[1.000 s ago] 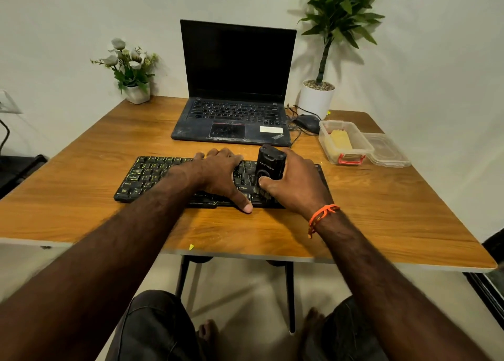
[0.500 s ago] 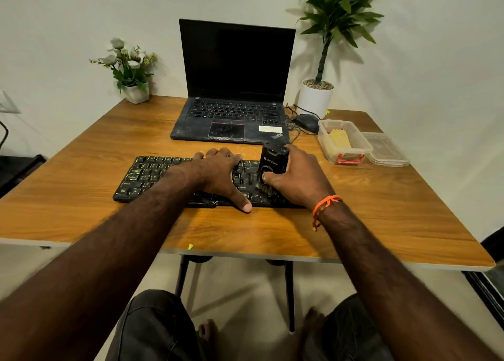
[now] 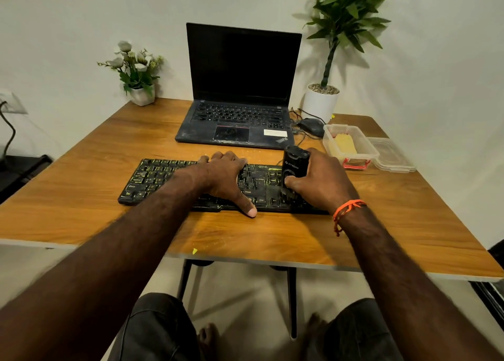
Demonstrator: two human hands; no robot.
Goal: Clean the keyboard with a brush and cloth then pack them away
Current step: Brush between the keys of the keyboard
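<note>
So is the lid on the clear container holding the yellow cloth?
No, the clear container stands open with the yellow cloth inside, and its lid lies on the table beside it.

I see the keyboard [image 3: 163,180] lying across the near middle of the table [image 3: 81,197], with the laptop [image 3: 237,110] right behind it. My left hand [image 3: 226,178] rests on the keyboard's middle; my right hand [image 3: 321,180] holds the brush [image 3: 294,164] upright on its right end. A mouse [image 3: 311,126] sits right of the laptop, a lidless container [image 3: 351,145] right of that, its lid [image 3: 392,156] beside it. A flower pot [image 3: 139,88] stands back left, a potted plant [image 3: 321,99] back right.
</note>
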